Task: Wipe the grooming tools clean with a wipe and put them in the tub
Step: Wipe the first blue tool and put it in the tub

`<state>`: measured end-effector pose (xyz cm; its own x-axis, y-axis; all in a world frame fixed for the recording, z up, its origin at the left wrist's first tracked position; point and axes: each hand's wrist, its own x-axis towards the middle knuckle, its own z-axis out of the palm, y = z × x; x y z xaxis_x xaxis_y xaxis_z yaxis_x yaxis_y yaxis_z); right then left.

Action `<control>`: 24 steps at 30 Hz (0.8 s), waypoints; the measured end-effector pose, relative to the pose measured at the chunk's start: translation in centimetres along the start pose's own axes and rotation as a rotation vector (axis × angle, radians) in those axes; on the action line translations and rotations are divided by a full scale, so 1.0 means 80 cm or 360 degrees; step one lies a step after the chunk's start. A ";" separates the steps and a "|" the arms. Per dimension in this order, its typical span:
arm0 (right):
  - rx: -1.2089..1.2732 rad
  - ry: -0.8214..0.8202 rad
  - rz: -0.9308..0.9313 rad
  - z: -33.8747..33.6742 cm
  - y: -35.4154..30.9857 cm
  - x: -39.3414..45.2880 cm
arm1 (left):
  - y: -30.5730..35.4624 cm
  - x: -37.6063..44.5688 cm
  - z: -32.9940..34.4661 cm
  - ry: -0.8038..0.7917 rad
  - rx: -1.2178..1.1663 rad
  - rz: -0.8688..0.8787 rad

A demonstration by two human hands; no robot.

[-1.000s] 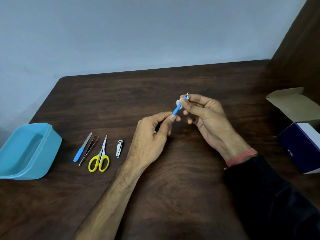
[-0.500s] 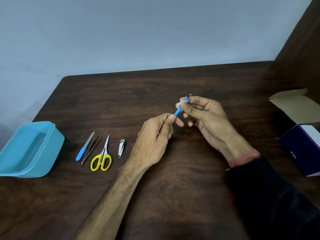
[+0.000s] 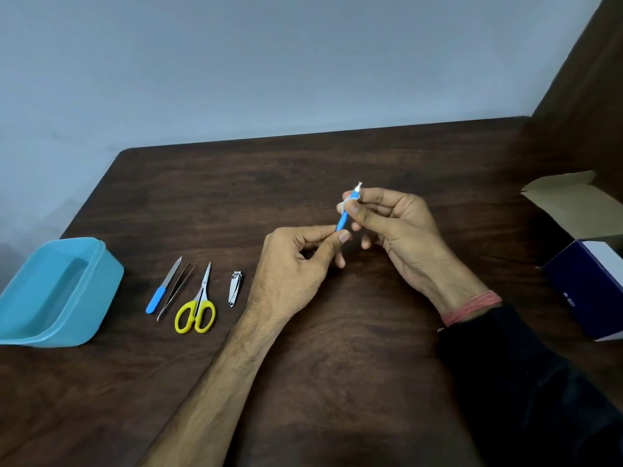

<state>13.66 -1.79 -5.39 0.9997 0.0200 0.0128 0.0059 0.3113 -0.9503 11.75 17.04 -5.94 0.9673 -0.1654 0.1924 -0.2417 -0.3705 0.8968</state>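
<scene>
Fingertips of the left hand (image 3: 296, 264) pinch the bottom end of a blue-handled cuticle tool (image 3: 344, 221), which holds it steady and slanted up to the right so its metal tip is offered to the right hand (image 3: 394, 224). That hand's grip closes thumb against forefinger around the tool's upper part through a small white wipe (image 3: 342, 206), a hold that looks meant for rubbing along the shaft; only the forked tip pokes out above the fingers. Both hands hover above the middle of the dark wooden table (image 3: 337, 365), forearms angled in from the near edge, the right wrist bent inward and wearing a red thread band (image 3: 472, 306). Waiting in a neat row to the left, apart from one another, lie a blue-handled nail file (image 3: 161, 289), tweezers (image 3: 177, 291), yellow-handled scissors (image 3: 197, 308) and a nail clipper (image 3: 235, 288), probably laid out for easy picking. Farther left sits the open teal tub (image 3: 101, 291), with nothing visible inside. An open cardboard box (image 3: 586, 264) stands at the right edge.
</scene>
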 end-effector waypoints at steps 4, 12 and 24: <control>0.0125 0.0096 -0.0008 -0.004 -0.001 0.001 | -0.002 0.001 0.002 0.0031 -0.0073 -0.0008; 0.0030 0.0060 -0.0018 -0.005 0.000 0.001 | -0.004 -0.001 0.000 0.0056 -0.0117 -0.0091; 0.0011 0.0047 -0.0078 -0.005 0.003 0.003 | -0.002 0.001 -0.001 -0.0116 -0.0216 -0.0143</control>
<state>13.90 -2.10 -5.73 0.9985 -0.0234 0.0502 0.0550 0.3179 -0.9465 11.92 17.18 -6.06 0.9751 -0.2050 0.0842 -0.1374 -0.2609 0.9555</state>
